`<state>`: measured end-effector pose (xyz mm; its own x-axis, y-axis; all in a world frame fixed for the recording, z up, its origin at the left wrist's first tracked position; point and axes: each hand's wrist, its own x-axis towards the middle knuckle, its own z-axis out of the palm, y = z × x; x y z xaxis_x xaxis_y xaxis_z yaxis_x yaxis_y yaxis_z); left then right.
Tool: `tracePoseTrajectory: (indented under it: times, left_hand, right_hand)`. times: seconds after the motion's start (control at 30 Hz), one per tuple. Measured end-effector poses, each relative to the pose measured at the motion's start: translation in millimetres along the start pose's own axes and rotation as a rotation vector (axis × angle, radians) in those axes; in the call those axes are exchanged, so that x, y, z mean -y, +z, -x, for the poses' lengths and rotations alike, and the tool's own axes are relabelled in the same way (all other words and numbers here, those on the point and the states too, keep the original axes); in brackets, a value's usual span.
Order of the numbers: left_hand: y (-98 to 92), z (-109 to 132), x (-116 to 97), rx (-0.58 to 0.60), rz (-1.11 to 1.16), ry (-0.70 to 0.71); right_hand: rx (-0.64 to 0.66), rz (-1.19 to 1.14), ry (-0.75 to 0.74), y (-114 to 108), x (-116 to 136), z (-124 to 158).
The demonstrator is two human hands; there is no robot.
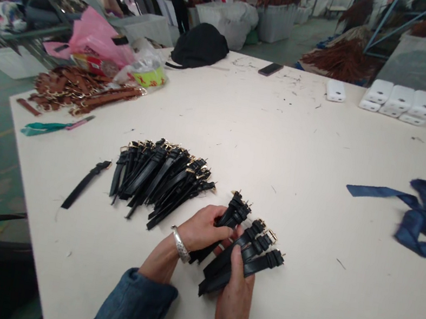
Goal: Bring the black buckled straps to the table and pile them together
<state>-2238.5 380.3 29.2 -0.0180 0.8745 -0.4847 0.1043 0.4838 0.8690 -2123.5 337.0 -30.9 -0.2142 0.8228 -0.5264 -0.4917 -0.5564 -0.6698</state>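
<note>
My left hand (pixel 204 230) is closed around a small bunch of black buckled straps (pixel 233 213) whose gold buckles point away from me. My right hand (pixel 236 290) grips a second fan of black straps (pixel 252 251) just to the right, thumb pressed on top. Both bunches are held low over the white table (pixel 311 210). A silver bracelet sits on my left wrist. To the left lies a spread pile of similar black straps (pixel 161 175), and one single black strap (pixel 85 184) lies apart from it.
Brown straps (pixel 80 92) are heaped at the far left by pink and clear plastic bags. A teal-and-pink tool (pixel 54 126) lies near the left edge. Blue fabric strips (pixel 421 215) lie right. White boxes (pixel 398 101), a phone (pixel 270 69), a black bag (pixel 200 46) sit at the back.
</note>
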Motion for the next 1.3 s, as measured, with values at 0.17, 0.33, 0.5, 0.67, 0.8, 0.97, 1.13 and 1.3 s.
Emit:
tracePoseTrajectory:
  times: [0.17,0.33,0.5,0.67,0.8,0.97,1.13,1.3]
  left_hand:
    - [-4.3,2,-3,0.064,0.017,0.036]
    - [-8.9,0,7,0.078,0.106,-0.044]
    - [-10.1,-2,14,0.123,0.103,-0.010]
    - [-12.9,-2,14,0.166,0.074,-0.076]
    - [-14.2,-4,14,0.128,0.061,-0.071]
    - [-14.9,-6,16,0.111,0.051,-0.054]
    - [-14.9,-9,20,0.144,0.064,-0.030]
    - [-14.9,-10,21,0.133,0.084,0.039]
  right_hand:
    - [-0.016,0.070,0.003,-1,0,1]
    - [-0.035,0.012,0.014,0,-2,-2]
    - [-0.066,-0.021,0.003,1,3,-3]
    - [-0.030,-0.067,0.057,4,10,-2]
    - [-0.038,-0.065,0.032,6,12,-1]
    - [-0.039,-0.060,0.007,8,12,-1]
    - [-0.042,-0.067,0.012,7,10,-2]
    - [-0.050,-0.072,0.009,8,9,-3]
